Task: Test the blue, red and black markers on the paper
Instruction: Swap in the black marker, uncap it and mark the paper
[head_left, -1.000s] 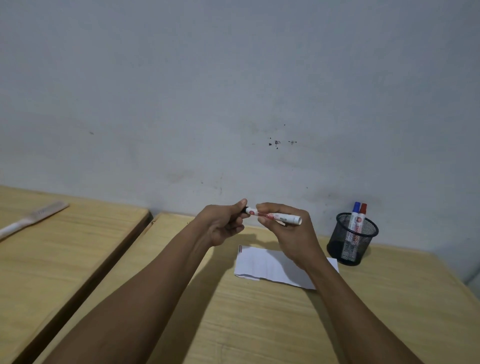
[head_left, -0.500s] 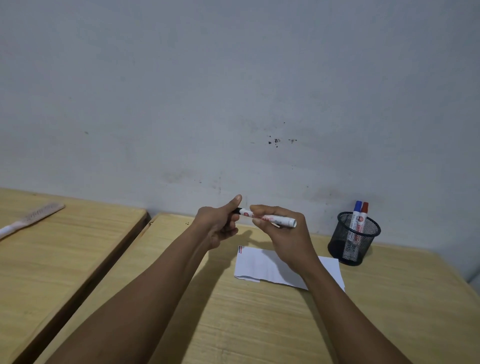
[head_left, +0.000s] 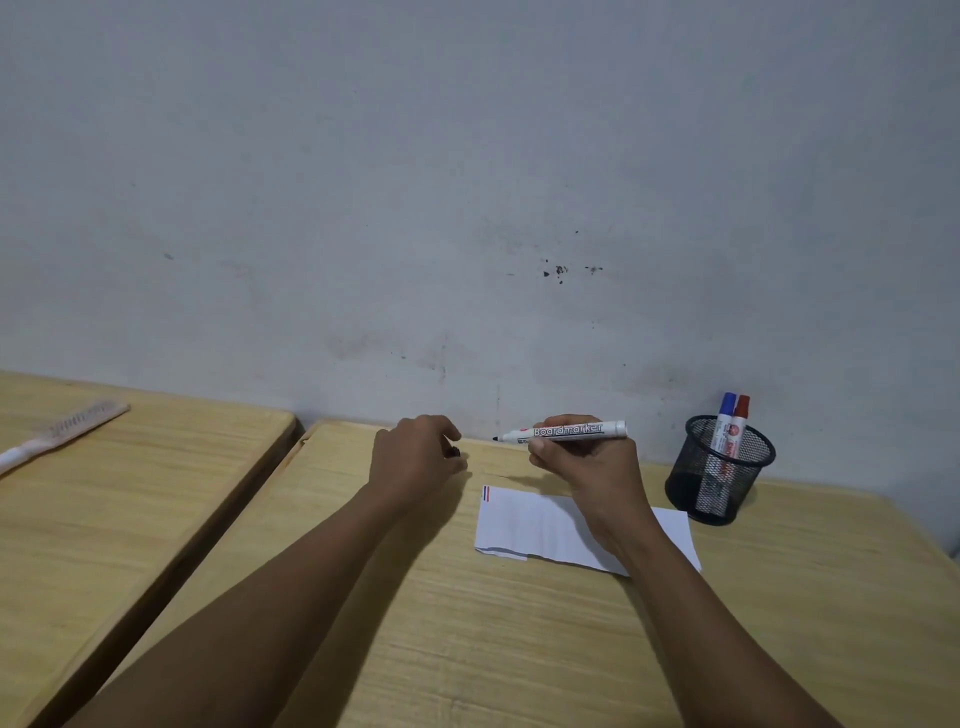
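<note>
My right hand (head_left: 587, 465) holds the black marker (head_left: 569, 431) level above the desk, its bare black tip pointing left. My left hand (head_left: 415, 457) is closed around the marker's black cap (head_left: 455, 451), a little way left of the tip. Below the hands lies the white paper (head_left: 524, 525), with short blue and red strokes at its top left corner. The blue marker (head_left: 724, 421) and the red marker (head_left: 737, 426) stand capped in the black mesh cup (head_left: 719, 470) at the right.
The wooden desk (head_left: 467, 649) meets a grey wall at the back. A second desk (head_left: 104, 509) stands to the left across a narrow gap, and a white comb (head_left: 57, 431) lies on it.
The cap has come off the black marker. My left hand drew away to the left with it, and both hands dropped slightly toward the desk.
</note>
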